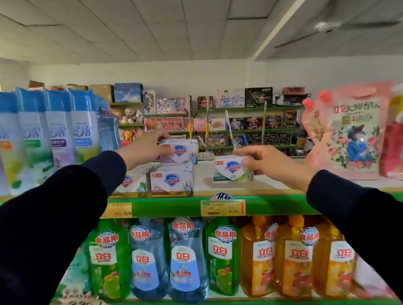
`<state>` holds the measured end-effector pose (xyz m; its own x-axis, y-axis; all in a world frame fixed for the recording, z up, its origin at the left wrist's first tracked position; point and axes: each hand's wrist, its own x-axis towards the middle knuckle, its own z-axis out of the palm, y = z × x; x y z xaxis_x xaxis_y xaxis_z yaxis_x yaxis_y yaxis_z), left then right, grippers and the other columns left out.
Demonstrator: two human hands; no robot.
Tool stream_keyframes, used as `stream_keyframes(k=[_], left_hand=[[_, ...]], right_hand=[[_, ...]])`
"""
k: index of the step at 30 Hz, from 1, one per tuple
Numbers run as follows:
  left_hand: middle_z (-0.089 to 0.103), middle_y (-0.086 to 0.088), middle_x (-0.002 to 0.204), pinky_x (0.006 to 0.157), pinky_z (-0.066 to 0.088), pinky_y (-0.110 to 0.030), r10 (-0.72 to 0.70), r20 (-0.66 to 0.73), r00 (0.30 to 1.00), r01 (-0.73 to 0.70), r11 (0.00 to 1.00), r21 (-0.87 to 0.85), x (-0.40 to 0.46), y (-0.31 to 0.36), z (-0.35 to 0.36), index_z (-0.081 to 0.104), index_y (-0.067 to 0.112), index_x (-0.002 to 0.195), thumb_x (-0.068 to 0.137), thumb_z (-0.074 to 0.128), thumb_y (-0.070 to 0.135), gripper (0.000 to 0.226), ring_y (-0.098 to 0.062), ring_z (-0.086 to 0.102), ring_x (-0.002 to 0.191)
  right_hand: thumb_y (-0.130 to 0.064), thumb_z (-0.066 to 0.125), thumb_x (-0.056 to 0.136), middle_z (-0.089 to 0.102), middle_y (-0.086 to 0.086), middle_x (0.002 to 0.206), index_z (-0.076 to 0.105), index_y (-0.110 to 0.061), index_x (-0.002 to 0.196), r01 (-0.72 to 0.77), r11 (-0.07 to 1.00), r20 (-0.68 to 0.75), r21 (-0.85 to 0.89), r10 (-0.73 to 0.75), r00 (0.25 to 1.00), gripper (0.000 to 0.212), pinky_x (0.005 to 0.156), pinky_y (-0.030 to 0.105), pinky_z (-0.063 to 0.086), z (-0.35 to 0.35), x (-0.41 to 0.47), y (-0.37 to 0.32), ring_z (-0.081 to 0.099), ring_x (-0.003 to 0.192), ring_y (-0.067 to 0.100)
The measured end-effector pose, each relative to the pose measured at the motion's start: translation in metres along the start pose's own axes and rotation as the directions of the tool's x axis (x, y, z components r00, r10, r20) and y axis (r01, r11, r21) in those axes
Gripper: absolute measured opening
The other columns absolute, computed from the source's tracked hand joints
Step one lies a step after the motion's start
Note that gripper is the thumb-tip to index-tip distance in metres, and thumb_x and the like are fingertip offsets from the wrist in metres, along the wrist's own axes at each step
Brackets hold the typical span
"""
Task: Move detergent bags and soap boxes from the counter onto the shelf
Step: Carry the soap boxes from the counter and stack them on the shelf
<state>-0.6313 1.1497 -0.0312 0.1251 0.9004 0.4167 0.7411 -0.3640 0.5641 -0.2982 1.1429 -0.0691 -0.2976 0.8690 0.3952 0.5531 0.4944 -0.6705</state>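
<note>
On the top shelf (256,182) my left hand (146,147) grips a white and pink soap box (184,152), which sits on top of another soap box (171,181). A third soap box (131,181) lies left of that one, partly behind my left sleeve. My right hand (267,161) pinches a white and green soap box (231,170) that rests on the shelf further right. Blue and white detergent bags (41,136) stand in a row at the shelf's left end. A pink flowered detergent bag (350,131) stands at the right end.
The shelf below carries green, blue and orange dish-soap bottles (185,259). Price tags (222,207) hang on the green shelf edge. Behind the top shelf, a far wall rack holds toy boxes (241,121). A ceiling fan (329,26) hangs at upper right.
</note>
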Motion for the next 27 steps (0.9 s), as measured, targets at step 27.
stream_keyframes(k=[27], left_hand=[[0.026, 0.01, 0.166, 0.122, 0.011, -0.036, -0.097, 0.458, 0.883, -0.07, 0.94, 0.335, 0.028, -0.009, 0.0, 0.04, 0.04, 0.154, 0.108, 0.033, 0.049, 0.048, -0.017, 0.019, 0.154]], right_hand=[[-0.025, 0.058, 0.103, 0.068, -0.009, 0.124, 0.06, -0.033, 0.14, -0.093, 0.986, 0.32, 0.139, 0.045, 0.946, 0.038, 0.088, 0.029, 0.059, 0.026, 0.016, -0.004, 0.07, 0.1, 0.005]])
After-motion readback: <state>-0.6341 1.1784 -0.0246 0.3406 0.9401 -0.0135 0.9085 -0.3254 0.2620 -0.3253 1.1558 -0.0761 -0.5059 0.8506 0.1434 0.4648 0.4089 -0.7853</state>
